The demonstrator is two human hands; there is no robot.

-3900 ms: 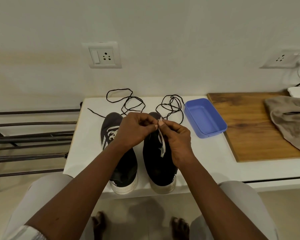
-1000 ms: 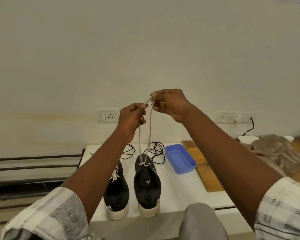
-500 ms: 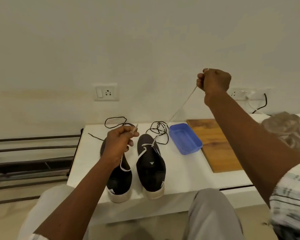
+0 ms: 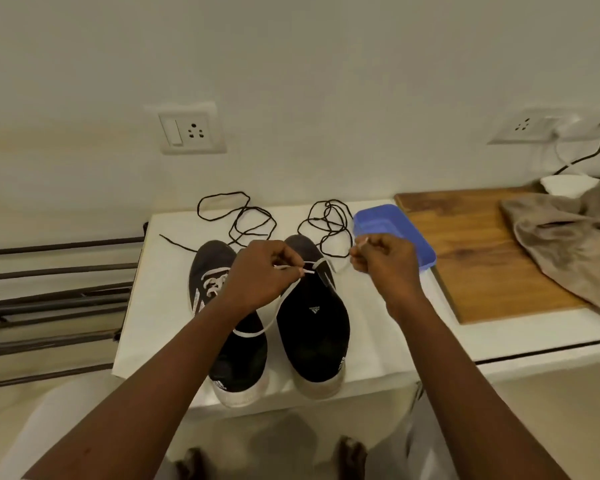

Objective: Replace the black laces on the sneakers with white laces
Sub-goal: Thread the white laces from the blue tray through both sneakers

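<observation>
Two black sneakers, a left sneaker [image 4: 238, 362] and a right sneaker [image 4: 312, 334], stand side by side on a white table [image 4: 160, 306], toes toward the wall. Left sneaker: finished white lacing [image 4: 212, 284] shows across its eyelets, partly hidden behind the wrist. Right sneaker: a white lace [image 4: 257, 333] crosses only near the toe end of its opening; one run hangs slack in a loop that drapes over the left sneaker, the other leads off to the right. Left hand [image 4: 260, 275]: above the gap between the two shoes, thumb and forefinger pinched together on one end of the white lace. Right hand [image 4: 385, 268]: just right of the right sneaker's toe, fingers curled and clamped on the other end, whose tip pokes out above the knuckles. Black laces [image 4: 329, 225]: two loose tangles lying on the table just behind the toes, threaded through neither shoe. Blue tray [image 4: 385, 220]: behind the right hand, beside a wooden board [image 4: 482, 258] that bears a crumpled brown cloth [image 4: 568, 244]. Wall socket [image 4: 191, 129] above the table; metal rack [image 4: 49, 289] to its left
</observation>
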